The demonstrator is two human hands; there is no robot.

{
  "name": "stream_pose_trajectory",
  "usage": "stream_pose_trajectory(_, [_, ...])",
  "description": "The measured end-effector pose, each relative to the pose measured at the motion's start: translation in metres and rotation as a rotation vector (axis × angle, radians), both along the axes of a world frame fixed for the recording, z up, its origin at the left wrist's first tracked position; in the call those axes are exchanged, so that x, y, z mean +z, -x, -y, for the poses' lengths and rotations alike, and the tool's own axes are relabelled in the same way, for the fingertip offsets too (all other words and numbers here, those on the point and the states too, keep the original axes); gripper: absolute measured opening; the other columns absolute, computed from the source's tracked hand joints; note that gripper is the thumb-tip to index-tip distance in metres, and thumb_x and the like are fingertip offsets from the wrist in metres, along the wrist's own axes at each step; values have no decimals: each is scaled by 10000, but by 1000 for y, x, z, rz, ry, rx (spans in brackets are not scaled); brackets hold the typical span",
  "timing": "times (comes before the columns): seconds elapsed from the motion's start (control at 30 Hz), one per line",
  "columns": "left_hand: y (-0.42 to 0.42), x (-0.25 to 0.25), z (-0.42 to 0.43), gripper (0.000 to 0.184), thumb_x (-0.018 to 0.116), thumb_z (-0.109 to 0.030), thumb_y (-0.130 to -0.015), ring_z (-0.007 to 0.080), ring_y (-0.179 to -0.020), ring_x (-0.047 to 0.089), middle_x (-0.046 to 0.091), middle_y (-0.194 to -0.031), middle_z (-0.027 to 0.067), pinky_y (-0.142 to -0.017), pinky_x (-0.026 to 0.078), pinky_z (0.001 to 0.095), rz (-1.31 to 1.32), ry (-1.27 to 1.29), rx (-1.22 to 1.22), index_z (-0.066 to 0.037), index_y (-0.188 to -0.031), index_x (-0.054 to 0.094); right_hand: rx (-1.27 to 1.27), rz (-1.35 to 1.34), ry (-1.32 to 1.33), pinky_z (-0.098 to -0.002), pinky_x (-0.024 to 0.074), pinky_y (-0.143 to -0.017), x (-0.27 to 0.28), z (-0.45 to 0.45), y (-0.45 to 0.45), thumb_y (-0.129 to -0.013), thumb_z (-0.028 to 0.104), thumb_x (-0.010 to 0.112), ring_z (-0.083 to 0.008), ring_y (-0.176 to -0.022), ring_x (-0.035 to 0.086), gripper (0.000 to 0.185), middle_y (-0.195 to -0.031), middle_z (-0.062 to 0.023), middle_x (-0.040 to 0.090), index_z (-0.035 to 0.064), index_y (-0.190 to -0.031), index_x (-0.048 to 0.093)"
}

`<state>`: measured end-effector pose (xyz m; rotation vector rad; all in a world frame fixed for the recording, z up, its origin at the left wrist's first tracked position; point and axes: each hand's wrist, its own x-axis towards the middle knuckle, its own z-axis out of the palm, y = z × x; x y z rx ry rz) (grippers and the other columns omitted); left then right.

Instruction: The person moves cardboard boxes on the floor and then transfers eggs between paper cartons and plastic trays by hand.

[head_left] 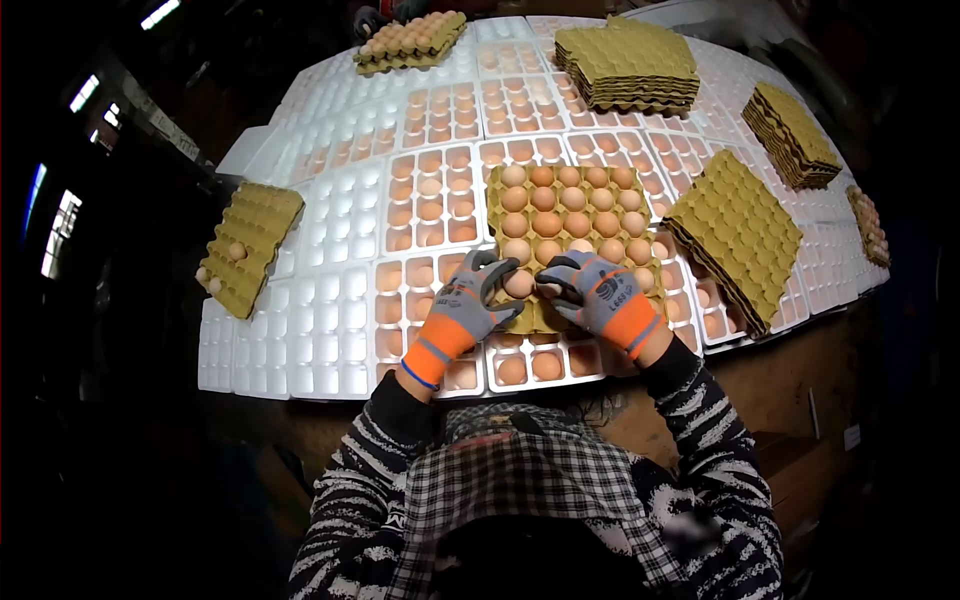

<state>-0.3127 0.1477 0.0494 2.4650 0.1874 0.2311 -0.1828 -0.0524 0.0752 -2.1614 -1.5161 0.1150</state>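
Both hands wear grey and orange gloves and rest at the near rows of a yellow-brown egg tray (pixel 519 323) that holds several brown eggs. My left hand (pixel 467 302) is at the tray's near left, its fingers curled around the left side of a pale egg (pixel 519 284). Just right of that egg, my right hand (pixel 600 293) has its fingers bent down over another egg (pixel 549 289), mostly hidden by the glove. Beneath the tray lie white foam trays (pixel 484 350) with eggs in their compartments.
Stacks of yellow-brown trays stand at the back (pixel 628 62), right (pixel 738 232) and far right (pixel 792 136). At the left, a tray (pixel 254 245) holds a few eggs. Another person's gloved hand (pixel 370 20) is beside a full egg tray (pixel 411 42) at the back.
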Motion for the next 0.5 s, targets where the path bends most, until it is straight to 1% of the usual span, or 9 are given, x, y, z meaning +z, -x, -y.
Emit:
stream_pose_trajectory(0.03, [-7,-6,9,564,783,-330,-778,334,-1127,588,566,-1283,115,-982,484,434,-109,-220,77,-196,-1302,621,-39,257,192,-385,537,-753,-15,-11,4,-870,204,668,-276,-927,644,251,-1094,-91,638,147,-1114,644])
stream_pose_trajectory(0.07, [-15,-4,14,535,795,-308,-774,319,-1059,613,588,-1237,110,-948,503,420,-124,-247,83,-177,-1270,644,-93,381,265,-401,535,-739,-28,-25,4,-882,230,643,-277,-957,649,231,-1041,-95,649,150,-1099,625])
stream_pose_trajectory(0.13, [-19,-4,8,506,807,-286,-770,304,-991,638,611,-1192,106,-914,521,406,-135,-276,98,-157,-1239,667,-75,240,233,-394,538,-735,-21,-17,-6,-870,243,660,-270,-949,650,275,-1038,-98,654,153,-1128,628])
stream_pose_trajectory(0.2, [-13,-25,-15,548,789,-314,-790,294,-1051,648,643,-1215,121,-913,520,400,74,187,93,-136,-1281,624,-29,-203,26,-378,536,-737,-1,-1,-23,-834,210,703,-260,-824,658,393,-980,-91,689,115,-1214,658])
stream_pose_trajectory(0.3, [-11,-7,-30,433,656,-54,-847,198,-1040,655,697,-1128,86,-886,531,306,190,1028,209,-26,-1277,613,-109,-998,-318,-349,534,-830,29,14,-38,-817,165,685,-201,-907,665,420,-1093,-87,695,83,-1228,674])
stream_pose_trajectory(0.33, [-19,-13,-37,506,601,18,-830,218,-1025,657,661,-1206,94,-890,534,278,230,737,125,-83,-1326,603,-21,-658,-285,-354,535,-829,22,7,-49,-816,164,679,-218,-925,664,421,-1125,-93,680,98,-1231,672])
stream_pose_trajectory(0.37, [-27,-10,-40,512,692,-140,-837,235,-1118,626,576,-1318,100,-941,524,320,180,359,30,-173,-1342,610,65,-312,-254,-360,536,-827,17,-3,-56,-814,162,673,-235,-942,662,423,-1157,-99,666,114,-1234,669])
stream_pose_trajectory(0.43, [-37,-6,-18,541,755,-241,-794,306,-1208,566,483,-1413,103,-991,509,377,27,-244,114,-255,-1320,626,-130,96,159,-404,542,-781,14,-28,-42,-810,224,714,-318,-994,656,318,-1165,-123,606,177,-1124,687])
stream_pose_trajectory(0.5, [-53,-6,-8,548,807,-316,-735,312,-1244,534,444,-1455,86,-1001,500,416,-172,-346,166,-253,-1259,664,-262,452,359,-398,540,-751,-24,-56,-40,-818,296,712,-305,-969,660,231,-1126,-134,607,147,-993,691])
